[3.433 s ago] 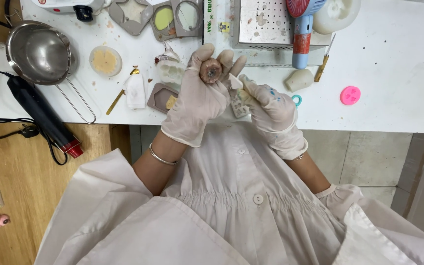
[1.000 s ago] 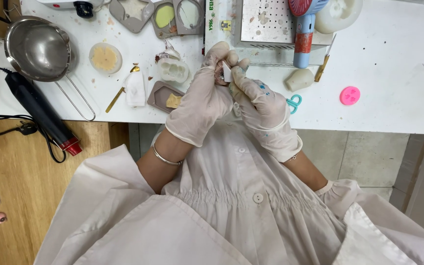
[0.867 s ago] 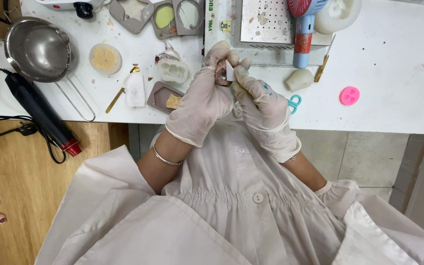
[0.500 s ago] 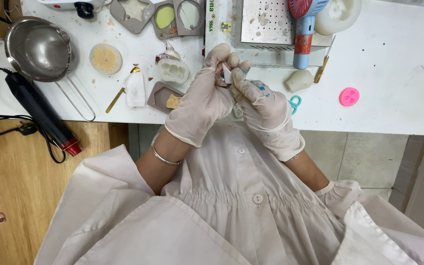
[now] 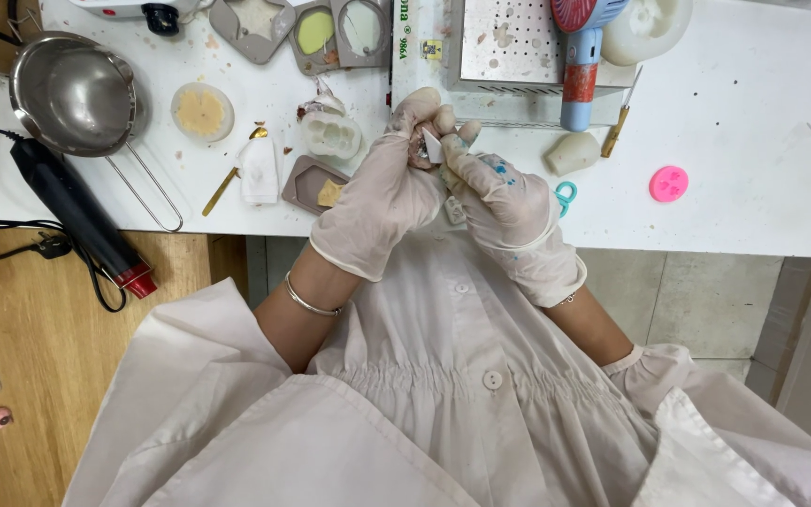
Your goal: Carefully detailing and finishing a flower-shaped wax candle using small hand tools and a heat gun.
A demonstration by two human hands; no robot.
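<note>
Two gloved hands are meeting above the near edge of the white worktable [image 5: 753,188]. Left hand [image 5: 382,202] is curling around a small brownish piece [image 5: 418,150], fingers clenched on it and hiding most of it. Right hand [image 5: 504,202], its glove speckled with blue, is pinching a small white blade-like scraper [image 5: 433,146] against that piece. The piece is sitting right at the fingertips of both hands, lifted off the table.

Left of the grip: a scalloped translucent mould [image 5: 331,134], a grey tray mould [image 5: 312,183] holding a tan chip, a white wrapped bit [image 5: 258,172], and a slim brass tool [image 5: 230,176]. Farther left: a round amber-filled dish [image 5: 202,110], a steel saucepan [image 5: 75,94], a black heat gun [image 5: 82,218] lying with its red tip over the table edge.

Beyond the grip: a perforated metal box [image 5: 509,42] and a blue-and-red handheld blower [image 5: 582,66]. Right of the grip: a cream lump [image 5: 573,152], teal scissor loops [image 5: 566,195] peeking past the right glove, a pink disc [image 5: 669,183] well apart.

Judged progress: the work is looking mid-way. The piece is already out of any mould and is being trimmed or cleaned by hand. How much is left on it cannot be told, since the fingers are covering it. Scraps are dotting the table around the moulds.
</note>
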